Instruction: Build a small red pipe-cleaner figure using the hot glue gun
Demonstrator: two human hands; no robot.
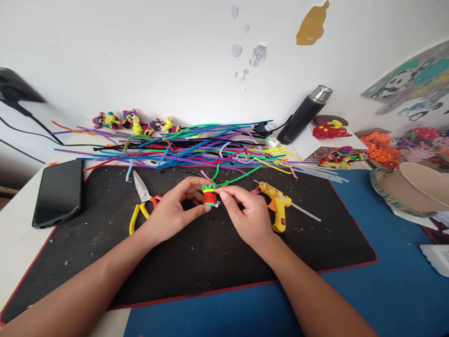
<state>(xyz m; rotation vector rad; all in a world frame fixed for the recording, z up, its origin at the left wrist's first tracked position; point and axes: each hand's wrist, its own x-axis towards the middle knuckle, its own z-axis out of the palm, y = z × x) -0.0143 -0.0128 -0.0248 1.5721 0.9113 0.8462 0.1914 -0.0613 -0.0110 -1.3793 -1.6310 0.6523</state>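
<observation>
Over the mat, my left hand (178, 208) is closed, thumb and fingers holding a small pipe-cleaner figure (210, 197) from its left side. The piece is a red cylinder with a yellow band, a green base and wavy green loops on top. My right hand (249, 213) pinches at its upper right edge, where a green pipe cleaner (233, 180) runs off to the upper right; the exact grip is partly hidden by the fingertips. Small white discs (217, 204) show just beside the figure's base.
Scissors (142, 199) with yellow and red handles lie left on the black mat (196, 271). A yellow glue gun (277, 201) rests to the right. Behind are many loose pipe cleaners (196, 145), a black flask (305, 114) and finished figures (133, 122). A phone (59, 192) lies far left.
</observation>
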